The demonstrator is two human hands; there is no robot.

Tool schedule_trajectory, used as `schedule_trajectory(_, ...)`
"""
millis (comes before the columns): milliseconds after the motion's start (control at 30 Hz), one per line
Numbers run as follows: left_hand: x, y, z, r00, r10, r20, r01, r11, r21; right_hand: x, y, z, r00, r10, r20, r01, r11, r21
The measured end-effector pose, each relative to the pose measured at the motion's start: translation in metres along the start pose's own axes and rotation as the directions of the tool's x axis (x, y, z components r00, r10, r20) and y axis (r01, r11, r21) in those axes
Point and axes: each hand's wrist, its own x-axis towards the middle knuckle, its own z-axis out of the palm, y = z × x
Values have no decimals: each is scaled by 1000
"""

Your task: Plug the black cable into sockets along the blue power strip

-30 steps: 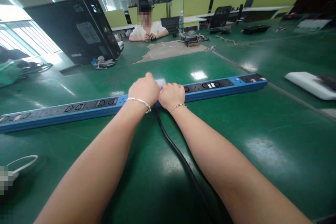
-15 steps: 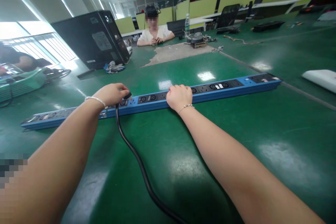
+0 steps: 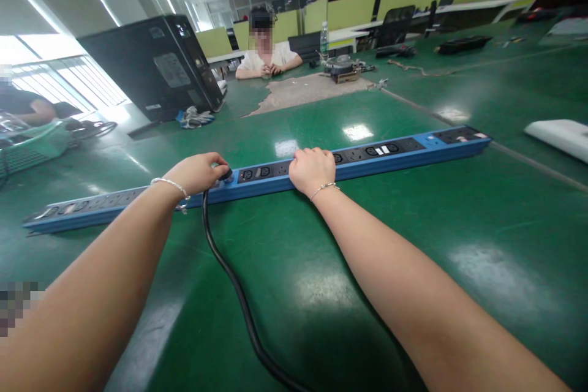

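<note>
A long blue power strip (image 3: 257, 191) with black socket sections lies across the green table, slanting up to the right. My left hand (image 3: 201, 173) is closed on a black power plug (image 3: 225, 174), held at a blue socket section left of the strip's middle. Whether the plug's pins are in the socket is hidden. From below that hand a thick black power cord (image 3: 236, 288) runs down to the bottom edge. My right hand (image 3: 313, 170) is wrapped over the strip near its middle, fingers curled round the far side.
Beyond the strip stand a black computer tower (image 3: 174, 73), a glove (image 3: 195, 117) and a worn bare patch (image 3: 294, 97) bearing a metal device (image 3: 342, 67). A person (image 3: 269, 61) sits opposite. A green basket (image 3: 37, 146) stands at left, a white object (image 3: 558, 138) at right.
My left hand has moved down slightly, bringing the plug from above the strip onto the blue socket section. My right hand keeps its hold on the strip. The view has shifted slightly.
</note>
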Motion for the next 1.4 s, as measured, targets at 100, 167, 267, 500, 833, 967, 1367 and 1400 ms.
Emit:
schedule_trajectory(100, 1, 1, 1, 1000, -14, 11, 14, 1000, 14, 0, 0, 0, 1000, 2, -1, -2, 1000, 2)
schedule_trajectory(167, 1, 2, 0, 1000, -10, 26, 9, 1000, 22, 0, 0, 0, 1000, 1, -7, -1, 1000, 2)
schedule_trajectory(267, 1, 5, -2, 1000, -7, 30, 6, 999, 47, 0, -1, 0, 1000, 4, 0, -4, 1000, 4)
schedule_trajectory(500, 4, 12, 3, 999, -46, 21, 43, 991, 127, 0, -1, -2, 1000, 5, 11, -5, 1000, 7)
schedule_trajectory(833, -2, 17, 17, 996, -79, -37, 84, 984, 154, -1, -1, -3, 999, 3, 42, -2, 1000, -8)
schedule_trajectory(967, -2, 19, 18, 994, -96, -56, 104, 981, 161, 0, -1, -3, 999, 10, 34, -10, 1000, -1)
schedule_trajectory(1367, 0, 19, 13, 999, -46, -23, 50, 983, 174, -1, 0, -1, 1000, 3, 5, -3, 1000, 11)
schedule_trajectory(1400, -3, 19, 14, 999, -33, -32, 38, 983, 182, -2, 0, -1, 1000, -2, -3, 2, 1000, 11)
